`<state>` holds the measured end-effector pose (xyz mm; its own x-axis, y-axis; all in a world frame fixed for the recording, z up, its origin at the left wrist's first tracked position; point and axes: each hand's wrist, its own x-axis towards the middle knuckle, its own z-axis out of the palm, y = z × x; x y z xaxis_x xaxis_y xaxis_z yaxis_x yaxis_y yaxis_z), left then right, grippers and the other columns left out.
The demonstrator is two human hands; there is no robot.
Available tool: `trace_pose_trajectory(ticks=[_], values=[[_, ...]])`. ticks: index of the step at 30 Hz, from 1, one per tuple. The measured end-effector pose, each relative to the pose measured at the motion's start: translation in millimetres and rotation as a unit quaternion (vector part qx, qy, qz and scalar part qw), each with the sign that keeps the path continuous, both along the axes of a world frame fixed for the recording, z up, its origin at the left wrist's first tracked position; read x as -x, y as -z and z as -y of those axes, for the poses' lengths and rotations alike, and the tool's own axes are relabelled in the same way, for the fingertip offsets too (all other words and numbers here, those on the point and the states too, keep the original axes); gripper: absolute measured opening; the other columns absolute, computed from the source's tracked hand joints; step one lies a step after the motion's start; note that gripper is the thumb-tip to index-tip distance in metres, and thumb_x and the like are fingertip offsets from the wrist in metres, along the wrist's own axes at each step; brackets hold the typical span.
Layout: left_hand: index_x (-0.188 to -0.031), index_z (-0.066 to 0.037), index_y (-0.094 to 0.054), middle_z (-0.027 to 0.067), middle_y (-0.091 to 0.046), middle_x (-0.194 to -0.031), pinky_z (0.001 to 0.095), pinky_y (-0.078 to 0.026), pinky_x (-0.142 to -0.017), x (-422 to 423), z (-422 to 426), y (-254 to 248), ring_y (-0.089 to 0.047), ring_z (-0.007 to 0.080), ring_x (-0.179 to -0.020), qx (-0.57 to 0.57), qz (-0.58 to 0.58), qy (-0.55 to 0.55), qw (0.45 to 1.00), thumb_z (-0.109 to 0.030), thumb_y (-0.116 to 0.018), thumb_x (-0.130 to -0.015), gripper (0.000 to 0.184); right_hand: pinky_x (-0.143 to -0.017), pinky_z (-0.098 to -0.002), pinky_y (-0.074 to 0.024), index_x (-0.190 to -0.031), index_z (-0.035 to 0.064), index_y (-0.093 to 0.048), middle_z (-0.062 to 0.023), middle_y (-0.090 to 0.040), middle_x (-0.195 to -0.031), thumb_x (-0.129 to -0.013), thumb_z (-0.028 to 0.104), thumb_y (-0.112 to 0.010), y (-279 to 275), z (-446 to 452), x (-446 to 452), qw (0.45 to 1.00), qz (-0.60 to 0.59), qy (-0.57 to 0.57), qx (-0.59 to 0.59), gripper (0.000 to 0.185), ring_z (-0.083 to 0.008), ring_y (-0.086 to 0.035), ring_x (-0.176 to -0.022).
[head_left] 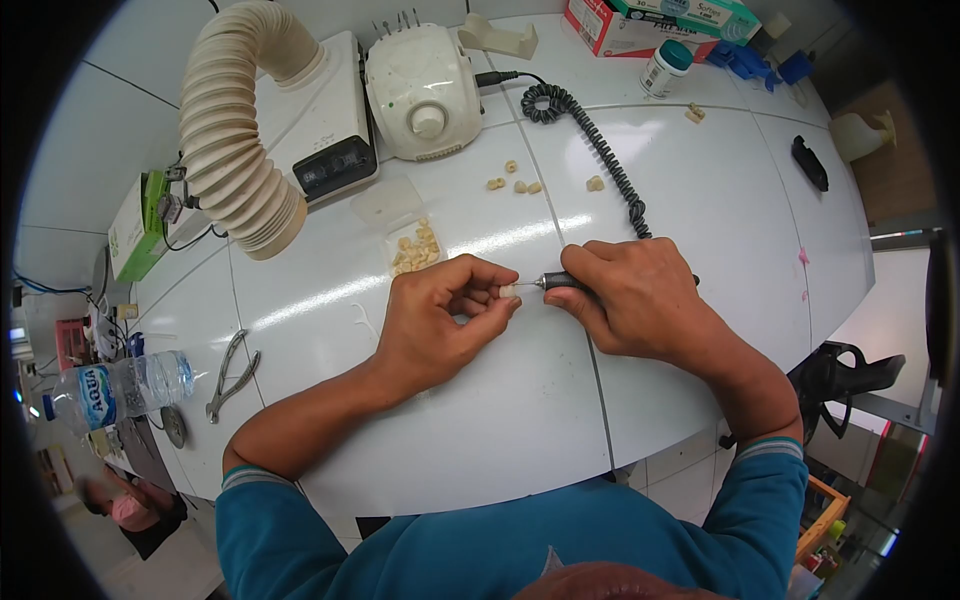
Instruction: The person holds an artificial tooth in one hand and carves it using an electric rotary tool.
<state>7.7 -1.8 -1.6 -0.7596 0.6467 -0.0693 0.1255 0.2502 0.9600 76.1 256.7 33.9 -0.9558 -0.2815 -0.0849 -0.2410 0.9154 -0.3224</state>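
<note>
Near the middle of the table, my left hand [432,315] pinches a small off-white artificial tooth [507,291] between thumb and fingertips. My right hand [645,295] is wrapped round a black rotary handpiece [562,281], its thin metal bur [527,284] pointing left at the tooth. Whether the bur touches the tooth, I cannot tell. A black coiled cord [600,143] runs from behind my right hand to the white control unit [425,95]. Just beyond my left hand sits a clear box [390,243] with several cream tooth pieces [417,246] in it.
Several loose tooth pieces [520,186] lie beyond my hands. A ribbed suction hose [225,140] arches at the upper left. Pliers [232,378] and a water bottle [120,388] lie left. A white jar [666,70] stands at the back. Another person [135,505] sits lower left.
</note>
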Motion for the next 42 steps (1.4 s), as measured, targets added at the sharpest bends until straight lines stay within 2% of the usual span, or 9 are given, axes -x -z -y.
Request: trace_pose_trajectory(ticks=[15, 21, 33, 36, 42], values=[[-0.125, 0.008, -0.075, 0.0132, -0.082, -0.107, 0.0256, -0.065, -0.085, 0.7, 1.7, -1.5, -0.081, 0.0149, -0.096, -0.024, 0.014, 0.024, 0.999, 0.003, -0.073, -0.105, 0.021, -0.057, -0.0473, -0.0532, -0.097, 0.0080, -0.070, -0.0104, -0.074, -0.077, -0.109, 0.049, -0.069, -2.8, -4.7, 1.1, 1.000, 0.013, -0.027, 0.002, 0.043, -0.0347, -0.074, -0.065], [-0.127, 0.008, -0.074, 0.0138, -0.082, -0.107, 0.0267, -0.066, -0.085, 0.9, 1.5, -1.6, -0.081, 0.0156, -0.096, -0.023, 0.031, 0.020, 0.999, 0.003, -0.073, -0.106, 0.022, -0.057, -0.0482, -0.0526, -0.097, 0.0081, -0.070, -0.0103, -0.074, -0.076, -0.110, 0.049, -0.068, -2.1, -4.9, 0.6, 1.000, 0.009, -0.019, 0.008, 0.043, -0.0353, -0.073, -0.065], [-0.120, 0.007, -0.078, 0.0125, -0.083, -0.108, 0.0259, -0.065, -0.081, 0.2, 1.0, 2.1, -0.079, 0.0123, -0.093, -0.032, 0.037, 0.001, 0.999, -0.001, -0.081, -0.102, 0.019, -0.058, -0.0462, -0.0538, -0.097, 0.0082, -0.071, -0.0100, -0.075, -0.077, -0.110, 0.050, -0.067, -2.3, -4.8, 1.0, 1.000, 0.013, -0.022, -0.001, 0.044, -0.0340, -0.074, -0.065], [-0.121, 0.007, -0.077, 0.0112, -0.081, -0.106, 0.0248, -0.065, -0.084, 1.4, 1.1, 0.7, -0.078, 0.0118, -0.094, -0.013, -0.017, 0.018, 1.000, 0.003, -0.080, -0.101, 0.021, -0.058, -0.0460, -0.0540, -0.098, 0.0083, -0.072, -0.0099, -0.075, -0.078, -0.110, 0.050, -0.067, -5.4, -3.2, 1.2, 0.999, 0.026, -0.022, -0.007, 0.044, -0.0337, -0.074, -0.065], [-0.119, 0.005, -0.079, 0.0077, -0.079, -0.106, 0.0231, -0.063, -0.084, 0.8, 1.4, 1.0, -0.076, 0.0094, -0.094, -0.009, -0.015, 0.018, 1.000, 0.002, -0.083, -0.098, 0.021, -0.058, -0.0461, -0.0539, -0.100, 0.0085, -0.073, -0.0097, -0.076, -0.078, -0.110, 0.050, -0.068, -2.6, -3.3, 0.4, 1.000, 0.005, -0.018, 0.004, 0.043, -0.0330, -0.075, -0.065]])
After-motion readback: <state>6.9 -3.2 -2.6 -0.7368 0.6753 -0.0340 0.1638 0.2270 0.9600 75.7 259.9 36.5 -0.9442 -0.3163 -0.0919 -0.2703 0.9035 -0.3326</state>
